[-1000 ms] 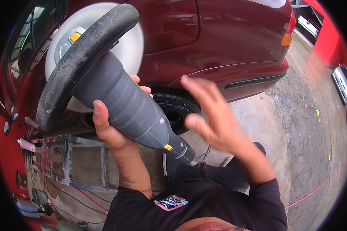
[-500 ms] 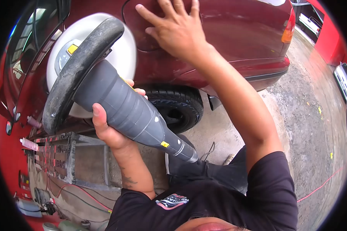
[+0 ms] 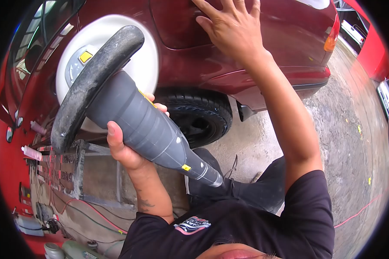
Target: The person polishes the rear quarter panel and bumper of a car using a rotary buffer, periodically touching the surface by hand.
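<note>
My left hand [image 3: 127, 151] is wrapped around the grey body of a rotary polisher [image 3: 132, 114], thumb on the near side and fingertips showing past the far side. The polisher slants across the view, its thin rear end close to my waist. A curved black handle [image 3: 97, 88] spans its head, and behind that is a round white pad [image 3: 143, 71]. Whether the pad touches the car cannot be made out. With fingers spread, my right hand [image 3: 237, 28] lies on the dark red car's rear side panel [image 3: 285, 39], above the wheel, holding nothing.
Below the panel is a black tyre [image 3: 220, 114]. A worn metal stand [image 3: 80, 172] is at the left, with a pink-white bottle [image 3: 31, 153] by it. Hoses and cords [image 3: 95, 213] run over the floor at lower left. A red hose [image 3: 354, 213] crosses the concrete at right.
My right hand has slid right along the panel, its fingertips now near the top edge. The polisher stays in my left hand, slightly lower and further right in view.
</note>
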Demonstrator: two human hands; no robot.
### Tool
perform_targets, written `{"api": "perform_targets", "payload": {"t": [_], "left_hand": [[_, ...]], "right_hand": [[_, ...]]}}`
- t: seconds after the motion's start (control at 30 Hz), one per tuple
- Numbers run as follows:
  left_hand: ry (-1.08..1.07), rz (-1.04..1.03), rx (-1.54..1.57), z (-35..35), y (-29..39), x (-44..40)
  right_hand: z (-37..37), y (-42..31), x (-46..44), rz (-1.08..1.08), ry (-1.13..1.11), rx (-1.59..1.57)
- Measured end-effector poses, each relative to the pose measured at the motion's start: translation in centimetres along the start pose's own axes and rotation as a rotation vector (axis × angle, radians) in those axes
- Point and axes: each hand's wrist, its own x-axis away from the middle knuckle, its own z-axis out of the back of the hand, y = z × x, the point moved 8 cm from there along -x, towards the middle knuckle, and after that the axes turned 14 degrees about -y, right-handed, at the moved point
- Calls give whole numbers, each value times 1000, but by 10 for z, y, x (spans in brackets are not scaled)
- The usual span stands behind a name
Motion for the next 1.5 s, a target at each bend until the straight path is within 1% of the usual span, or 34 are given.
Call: {"api": "perform_targets", "payload": {"t": [0.07,0.17,0.27,0.3,0.33,0.37,0.4,0.43,0.47,0.5,0.57,0.67,0.73,0.77,0.8,0.9,1.0,1.1,1.23,1.33,1.43,1.5], "left_hand": [[2,-1,22,0,-2,1],[6,-8,32,-1,-6,1],[-13,5,13,-2,-9,0],[-24,10,15,-4,-11,-1],[-32,12,18,-7,-15,-2],[-71,16,13,-8,-21,-4],[-109,25,5,-8,-29,-5],[-146,33,-2,-10,-36,-7],[-177,27,-107,-18,-40,-11],[-239,47,-79,-24,-49,-12],[-320,101,-22,-33,-69,-16],[-348,175,-60,-52,-92,-24],[-359,198,-136,-61,-106,-31],[-365,210,-127,-66,-109,-33],[-372,222,-117,-71,-112,-34],[-408,235,-109,-78,-119,-35],[-352,210,-77,-77,-115,-19],[-269,211,-48,-66,-109,6],[-227,236,-10,-52,-115,40],[-201,301,12,-29,-147,74],[-192,407,-125,-3,-195,118],[-237,481,-250,-14,-202,118]], "right_hand": [[2,-5,-7,26,8,-47],[0,-3,-1,58,-12,6],[7,-11,45,18,-59,-27],[4,-18,73,-7,-167,-248],[-6,-25,101,8,-300,-758],[-10,-46,130,74,-389,-1140],[-13,-71,162,29,-581,-1589],[-4,-90,180,97,-683,-1720],[-2,-100,191,102,-643,-1715],[5,-102,195,3,-637,-1721],[6,-88,201,-55,-513,-1681],[17,-69,215,-216,-397,-1539],[19,-60,222,-334,-308,-1589],[20,-55,225,-394,-263,-1613],[24,-51,225,-397,-240,-1581],[33,-48,224,-312,-248,-1506],[24,-52,230,-306,-301,-1599],[16,-63,237,-272,-390,-1588],[10,-69,253,-276,-600,-1607],[12,-65,267,-287,-553,-1539],[8,-59,300,-523,-607,-1561],[9,-55,314,-586,-516,-1566]]}}
